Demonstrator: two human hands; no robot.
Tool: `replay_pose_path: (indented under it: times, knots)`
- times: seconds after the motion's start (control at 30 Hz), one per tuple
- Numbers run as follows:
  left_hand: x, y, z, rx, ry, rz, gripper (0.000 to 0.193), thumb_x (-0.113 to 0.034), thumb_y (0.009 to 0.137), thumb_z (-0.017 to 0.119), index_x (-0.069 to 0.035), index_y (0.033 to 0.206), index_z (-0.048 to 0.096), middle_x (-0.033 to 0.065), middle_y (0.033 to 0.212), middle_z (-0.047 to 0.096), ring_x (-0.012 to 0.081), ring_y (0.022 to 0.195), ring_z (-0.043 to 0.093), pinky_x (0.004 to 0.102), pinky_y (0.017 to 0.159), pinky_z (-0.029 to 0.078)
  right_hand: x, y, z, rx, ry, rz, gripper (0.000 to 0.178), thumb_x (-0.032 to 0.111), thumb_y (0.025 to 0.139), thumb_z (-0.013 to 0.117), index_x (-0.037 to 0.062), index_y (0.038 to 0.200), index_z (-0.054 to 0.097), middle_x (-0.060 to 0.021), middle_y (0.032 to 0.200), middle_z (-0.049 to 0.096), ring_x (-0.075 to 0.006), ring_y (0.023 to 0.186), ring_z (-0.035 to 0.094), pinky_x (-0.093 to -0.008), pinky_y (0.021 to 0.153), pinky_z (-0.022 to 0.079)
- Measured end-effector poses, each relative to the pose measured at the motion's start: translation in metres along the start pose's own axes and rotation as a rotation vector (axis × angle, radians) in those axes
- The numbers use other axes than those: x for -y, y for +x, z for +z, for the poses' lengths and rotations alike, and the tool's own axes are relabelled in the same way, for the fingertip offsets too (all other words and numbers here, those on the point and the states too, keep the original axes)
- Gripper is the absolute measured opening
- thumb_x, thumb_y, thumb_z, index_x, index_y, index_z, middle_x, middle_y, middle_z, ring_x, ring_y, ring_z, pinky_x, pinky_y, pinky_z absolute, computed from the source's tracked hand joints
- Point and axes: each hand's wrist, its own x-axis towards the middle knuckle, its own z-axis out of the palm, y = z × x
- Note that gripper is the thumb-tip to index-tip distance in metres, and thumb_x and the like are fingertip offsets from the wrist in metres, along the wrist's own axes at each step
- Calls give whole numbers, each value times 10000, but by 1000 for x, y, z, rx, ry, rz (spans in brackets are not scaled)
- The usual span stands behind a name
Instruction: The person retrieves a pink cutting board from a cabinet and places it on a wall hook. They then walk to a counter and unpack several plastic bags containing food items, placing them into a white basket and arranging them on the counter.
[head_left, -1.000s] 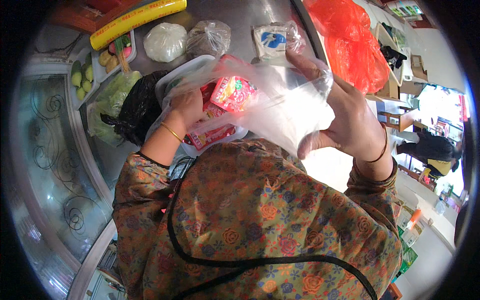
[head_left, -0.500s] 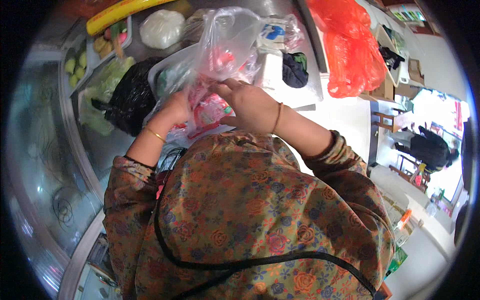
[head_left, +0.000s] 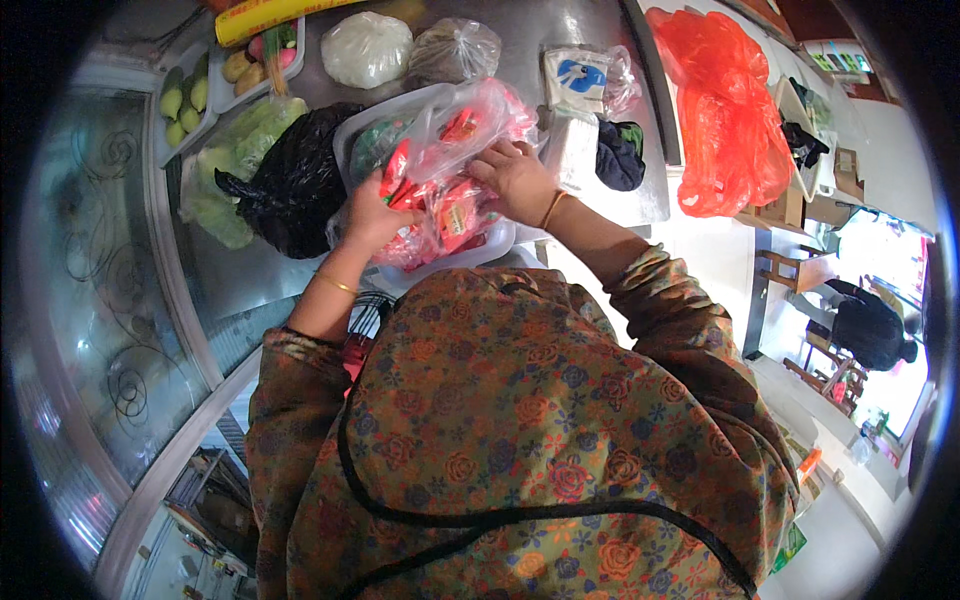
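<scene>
A clear plastic bag (head_left: 440,150) full of small red packets lies in a pale plastic tub (head_left: 500,240) on a metal counter. My left hand (head_left: 370,217) is at the bag's left side, thumb and fingers closed on a red packet (head_left: 396,172). On the bag's right side, the bent fingers of my right hand (head_left: 518,186) grip the clear plastic; their tips are partly hidden in its folds. Beside the tub on the left sits a knotted black plastic bag (head_left: 295,190).
Behind the tub are a bag of something white (head_left: 367,50) and a bag of something brownish (head_left: 455,52). Trays of produce (head_left: 185,110) stand at the far left. A dark cloth (head_left: 620,157) and red plastic bags (head_left: 730,130) lie to the right. A person (head_left: 868,325) is in the background.
The bag's upright clear top has come down, and more red packets show. My right hand has shifted to the bag's right side. The whole view has moved slightly.
</scene>
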Motion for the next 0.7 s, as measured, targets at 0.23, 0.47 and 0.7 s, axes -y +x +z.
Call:
replay_pose_path:
  times: [0.23, 0.47, 0.7]
  knots:
    - [-92, -17, -92, -328, -181, 252, 575, -110, 740, 874, -35, 1247, 614, 90, 1177, 691, 180, 1023, 662, 353, 950, 513, -75, -12, -54, 30, -44, 71, 456, 295, 772, 760, 159, 1198, 669, -135, 1033, 664, -339, 988, 655, -439, 850, 543]
    - [-103, -66, -103, -223, -98, 384, 475, -107, 794, 835, -24, 1208, 618, 131, 1106, 725, 234, 990, 708, 370, 875, 547, -105, -21, -70, 64, -167, 334, 352, 134, 876, 594, 134, 1224, 651, -141, 1087, 692, -368, 1059, 644, -457, 899, 534]
    - [-17, -41, 30, 170, 442, 229, 514, -96, 792, 726, -31, 1273, 558, 242, 1172, 654, 430, 1110, 610, 486, 958, 474, -62, 1, -76, -402, -59, 254, 214, 46, 812, 633, 76, 1020, 675, -135, 1001, 681, -337, 967, 663, -426, 831, 557]
